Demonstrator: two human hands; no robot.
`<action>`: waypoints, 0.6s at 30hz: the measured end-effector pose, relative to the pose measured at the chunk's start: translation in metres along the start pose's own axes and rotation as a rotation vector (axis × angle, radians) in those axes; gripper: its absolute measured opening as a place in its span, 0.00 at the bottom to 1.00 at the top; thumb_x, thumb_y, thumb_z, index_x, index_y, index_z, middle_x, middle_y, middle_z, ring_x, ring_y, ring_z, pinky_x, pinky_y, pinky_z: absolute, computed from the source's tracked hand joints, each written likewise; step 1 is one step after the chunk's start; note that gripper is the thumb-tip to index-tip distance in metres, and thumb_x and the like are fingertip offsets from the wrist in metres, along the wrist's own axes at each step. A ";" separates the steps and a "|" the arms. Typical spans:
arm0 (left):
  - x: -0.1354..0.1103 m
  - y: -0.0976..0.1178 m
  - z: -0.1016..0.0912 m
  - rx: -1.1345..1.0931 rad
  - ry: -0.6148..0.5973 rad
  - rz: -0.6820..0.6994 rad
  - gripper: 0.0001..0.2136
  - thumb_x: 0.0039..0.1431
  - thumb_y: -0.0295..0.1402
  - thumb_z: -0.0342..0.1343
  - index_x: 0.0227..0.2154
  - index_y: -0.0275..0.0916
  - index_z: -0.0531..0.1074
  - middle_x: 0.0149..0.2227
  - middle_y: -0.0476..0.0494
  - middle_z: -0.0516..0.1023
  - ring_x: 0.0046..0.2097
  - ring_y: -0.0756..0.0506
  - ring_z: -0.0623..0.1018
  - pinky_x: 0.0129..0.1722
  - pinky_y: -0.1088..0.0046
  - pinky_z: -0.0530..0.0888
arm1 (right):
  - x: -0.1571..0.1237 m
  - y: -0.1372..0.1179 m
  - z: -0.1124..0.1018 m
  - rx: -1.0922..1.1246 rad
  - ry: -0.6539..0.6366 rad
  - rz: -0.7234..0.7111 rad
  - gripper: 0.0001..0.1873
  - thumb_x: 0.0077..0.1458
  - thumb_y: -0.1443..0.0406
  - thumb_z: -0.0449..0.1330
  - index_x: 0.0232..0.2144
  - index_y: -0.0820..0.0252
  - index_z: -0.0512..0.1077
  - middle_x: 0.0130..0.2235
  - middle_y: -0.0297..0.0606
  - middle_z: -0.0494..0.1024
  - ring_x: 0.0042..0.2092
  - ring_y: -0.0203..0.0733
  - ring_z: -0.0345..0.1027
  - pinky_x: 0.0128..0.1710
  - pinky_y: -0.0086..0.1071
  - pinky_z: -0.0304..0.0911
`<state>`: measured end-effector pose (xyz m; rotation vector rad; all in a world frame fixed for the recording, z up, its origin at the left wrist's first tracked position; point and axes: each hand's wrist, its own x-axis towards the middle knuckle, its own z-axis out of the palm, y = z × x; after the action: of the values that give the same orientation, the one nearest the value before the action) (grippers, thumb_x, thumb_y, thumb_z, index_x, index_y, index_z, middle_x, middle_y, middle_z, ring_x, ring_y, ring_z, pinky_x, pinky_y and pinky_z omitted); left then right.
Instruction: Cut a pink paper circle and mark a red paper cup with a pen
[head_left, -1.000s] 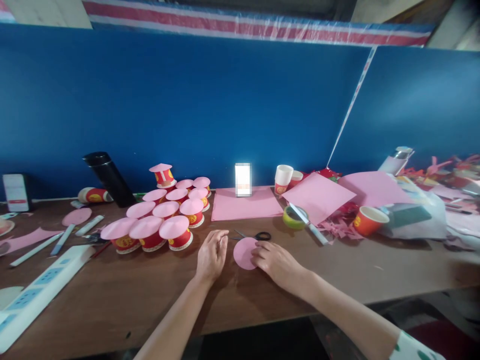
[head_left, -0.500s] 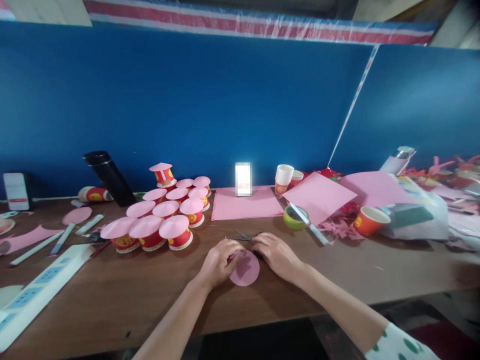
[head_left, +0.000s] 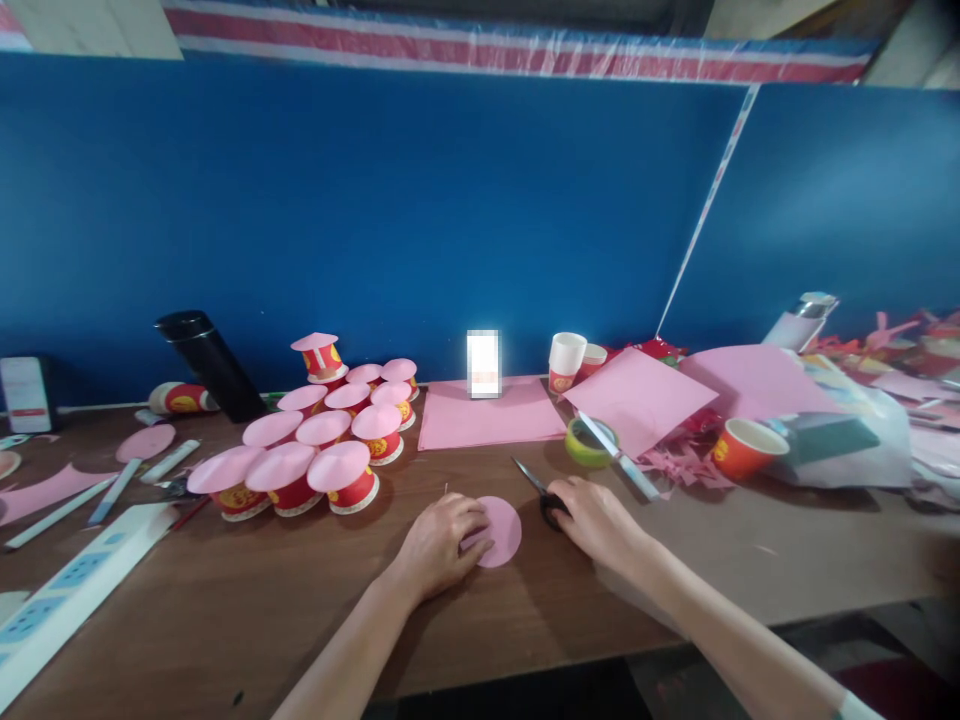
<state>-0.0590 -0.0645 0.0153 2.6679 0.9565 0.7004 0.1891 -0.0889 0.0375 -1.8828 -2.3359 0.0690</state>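
Note:
A round pink paper disc (head_left: pixel 504 530) lies at table level in front of me. Its left edge is in the grip of my left hand (head_left: pixel 448 537), thumb on top and fingers curled at the far side. To the disc's right, my right hand (head_left: pixel 596 515) is closed around the dark handles of a pair of scissors (head_left: pixel 531 476). The blades point away and to the left, apart from the paper; I cannot tell how far they are parted. Part of the handles is hidden by my fingers.
Several red cups topped with pink discs (head_left: pixel 339 466) stand to the left, near a black bottle (head_left: pixel 210 365) and a power strip (head_left: pixel 90 590). Pink sheets (head_left: pixel 491 415) lie behind. Green tape (head_left: pixel 589 445), a utility knife (head_left: pixel 619 455) and a red cup (head_left: pixel 750 448) are to the right.
My right hand has moved right with the scissors, away from the disc, and the blades have swung to point more away from me. My left hand stays at the disc, which now shows more fully.

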 end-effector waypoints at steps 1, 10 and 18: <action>0.000 0.000 -0.001 0.013 -0.011 -0.008 0.11 0.56 0.37 0.51 0.39 0.42 0.73 0.41 0.43 0.76 0.43 0.44 0.72 0.47 0.63 0.68 | -0.004 0.004 -0.001 0.002 -0.005 0.013 0.04 0.54 0.67 0.53 0.32 0.60 0.68 0.33 0.39 0.72 0.33 0.40 0.69 0.30 0.28 0.55; 0.015 0.008 -0.001 0.124 -0.096 -0.028 0.12 0.54 0.40 0.52 0.40 0.45 0.73 0.40 0.43 0.74 0.42 0.43 0.73 0.46 0.61 0.68 | -0.038 0.041 -0.013 -0.002 -0.058 0.069 0.05 0.51 0.68 0.53 0.31 0.57 0.68 0.33 0.38 0.72 0.34 0.41 0.70 0.30 0.28 0.57; 0.073 0.016 0.037 0.195 -0.043 -0.105 0.12 0.53 0.36 0.53 0.39 0.39 0.73 0.40 0.38 0.74 0.42 0.39 0.72 0.44 0.58 0.68 | -0.046 0.054 -0.018 -0.089 -0.047 0.168 0.07 0.51 0.70 0.52 0.32 0.56 0.69 0.34 0.37 0.73 0.34 0.42 0.71 0.27 0.28 0.56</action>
<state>0.0175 -0.0310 0.0156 2.7601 1.1997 0.5501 0.2531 -0.1232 0.0447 -2.1395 -2.2402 0.0281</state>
